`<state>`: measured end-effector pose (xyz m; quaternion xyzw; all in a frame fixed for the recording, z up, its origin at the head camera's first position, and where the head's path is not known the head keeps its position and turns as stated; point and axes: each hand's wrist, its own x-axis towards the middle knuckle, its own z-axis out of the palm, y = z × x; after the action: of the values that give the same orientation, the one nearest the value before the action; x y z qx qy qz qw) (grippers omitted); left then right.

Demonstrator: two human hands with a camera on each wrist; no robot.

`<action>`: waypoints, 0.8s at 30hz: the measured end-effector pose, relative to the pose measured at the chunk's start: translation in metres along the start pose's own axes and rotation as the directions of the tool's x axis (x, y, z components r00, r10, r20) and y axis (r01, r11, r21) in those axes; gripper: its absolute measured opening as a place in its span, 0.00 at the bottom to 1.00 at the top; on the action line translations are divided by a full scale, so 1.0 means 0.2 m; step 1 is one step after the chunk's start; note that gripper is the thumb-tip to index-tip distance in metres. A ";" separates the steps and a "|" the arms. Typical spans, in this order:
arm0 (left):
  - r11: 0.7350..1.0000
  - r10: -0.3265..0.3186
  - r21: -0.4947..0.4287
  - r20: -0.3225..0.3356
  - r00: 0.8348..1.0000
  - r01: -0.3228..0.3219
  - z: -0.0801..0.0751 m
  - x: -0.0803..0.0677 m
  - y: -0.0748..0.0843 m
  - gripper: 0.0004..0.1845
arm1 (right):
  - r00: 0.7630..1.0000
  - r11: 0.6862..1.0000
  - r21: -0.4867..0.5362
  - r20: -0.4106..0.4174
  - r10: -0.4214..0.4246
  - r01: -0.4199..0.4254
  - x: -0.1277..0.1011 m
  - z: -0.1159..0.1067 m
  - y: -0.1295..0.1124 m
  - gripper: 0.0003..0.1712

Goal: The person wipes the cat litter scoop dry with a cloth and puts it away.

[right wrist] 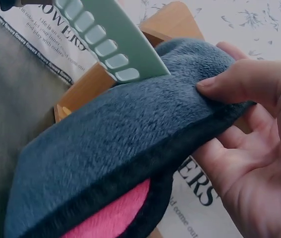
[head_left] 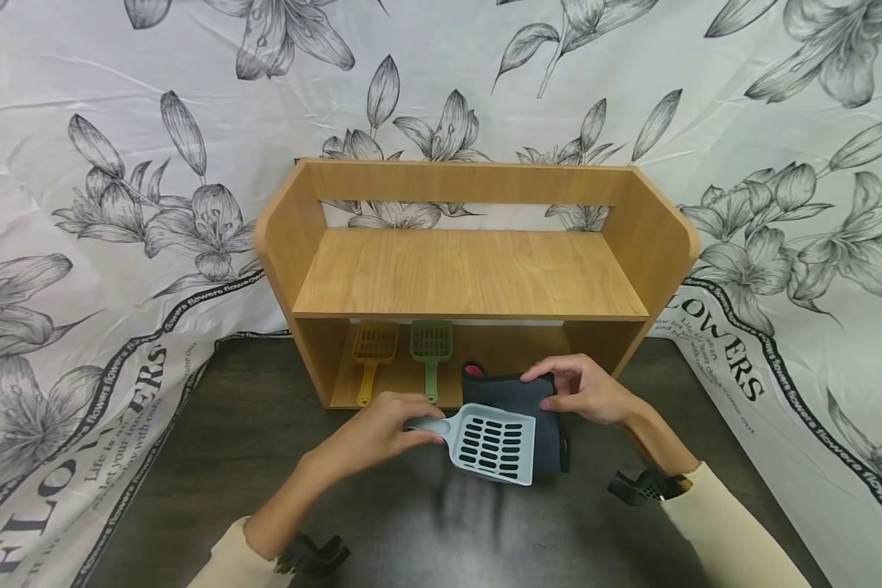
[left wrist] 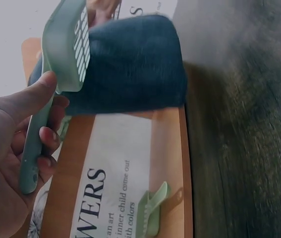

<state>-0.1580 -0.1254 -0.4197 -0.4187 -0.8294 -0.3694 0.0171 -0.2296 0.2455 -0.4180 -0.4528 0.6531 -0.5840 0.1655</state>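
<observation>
I see the blue scoop held above the dark table, its slotted blade lying over the mitt. My left hand pinches the scoop handle between thumb and curled fingers, which I judge keeps the blade level. My right hand grips the mitt's far edge, thumb on top and fingers beneath, apparently steadying it; its pink lining shows at the opening. Just behind stands a wooden shelf, with a yellow scoop and a green scoop in its lower bay. A floral sheet drapes the backdrop.
</observation>
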 end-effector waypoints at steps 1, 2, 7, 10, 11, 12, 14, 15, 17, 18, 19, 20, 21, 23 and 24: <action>1.000 -0.005 0.004 -0.001 1.000 0.005 0.00 0.00 0.00 0.11 | 1.000 1.000 0.013 -0.018 0.002 -0.002 -0.02 0.00 0.00 0.33; 1.000 -0.011 0.008 -0.003 1.000 0.011 -0.01 -0.01 -0.01 0.11 | 0.999 1.000 0.029 -0.034 0.003 -0.002 -0.04 0.01 0.00 0.33; 0.999 -0.038 0.016 -0.021 0.999 0.039 -0.03 -0.02 -0.02 0.12 | 0.995 0.986 0.166 -0.099 0.027 -0.011 -0.08 0.03 -0.01 0.32; 0.998 -0.053 0.023 -0.053 0.997 0.054 -0.04 -0.03 -0.02 0.12 | 0.990 0.955 0.296 -0.124 0.060 -0.021 -0.11 0.05 -0.01 0.33; 0.998 -0.057 0.020 -0.067 0.996 0.058 -0.04 -0.03 -0.02 0.12 | 0.987 0.943 0.331 -0.141 0.072 -0.022 -0.11 0.05 0.00 0.33; 0.998 -0.056 0.020 -0.083 0.995 0.058 -0.05 -0.03 -0.02 0.12 | 0.984 0.933 0.359 -0.159 0.083 -0.020 -0.12 0.05 0.00 0.33; 0.998 -0.045 0.029 -0.124 0.991 0.049 -0.05 -0.03 -0.03 0.12 | 0.972 0.908 0.418 -0.202 0.121 -0.026 -0.13 0.07 0.01 0.34; 0.999 -0.039 0.030 -0.142 0.989 0.044 -0.05 -0.03 -0.03 0.13 | 0.965 0.897 0.442 -0.224 0.138 -0.026 -0.14 0.08 0.02 0.34; 0.999 -0.025 0.036 -0.176 0.984 0.032 -0.04 -0.02 -0.03 0.13 | 0.951 0.879 0.476 -0.261 0.165 -0.022 -0.15 0.10 0.03 0.35; 0.999 -0.019 0.043 -0.191 0.981 0.028 -0.04 -0.02 -0.03 0.13 | 0.946 0.866 0.500 -0.270 0.178 -0.020 -0.15 0.12 0.04 0.35; 0.999 -0.016 0.045 -0.204 0.979 0.026 -0.04 -0.01 -0.02 0.13 | 0.942 0.849 0.528 -0.277 0.191 -0.017 -0.14 0.13 0.05 0.36; 0.999 -0.014 0.042 -0.212 0.977 0.023 -0.04 0.00 -0.02 0.13 | 0.940 0.832 0.555 -0.278 0.198 -0.011 -0.14 0.15 0.06 0.36; 0.999 -0.014 0.036 -0.218 0.976 0.022 -0.04 0.01 -0.01 0.13 | 0.940 0.811 0.585 -0.274 0.203 -0.005 -0.13 0.17 0.07 0.36; 0.999 -0.009 0.033 -0.235 0.972 0.017 -0.04 0.03 0.01 0.12 | 0.942 0.759 0.651 -0.265 0.206 0.017 -0.11 0.21 0.09 0.37; 0.999 -0.009 0.031 -0.242 0.970 0.017 -0.04 0.04 0.02 0.13 | 0.947 0.729 0.684 -0.257 0.194 0.036 -0.10 0.23 0.10 0.37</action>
<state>-0.1624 -0.1233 -0.4098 -0.3651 -0.8298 -0.4040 0.1224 -0.1929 0.2305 -0.4541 -0.2343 0.4306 -0.8380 0.2397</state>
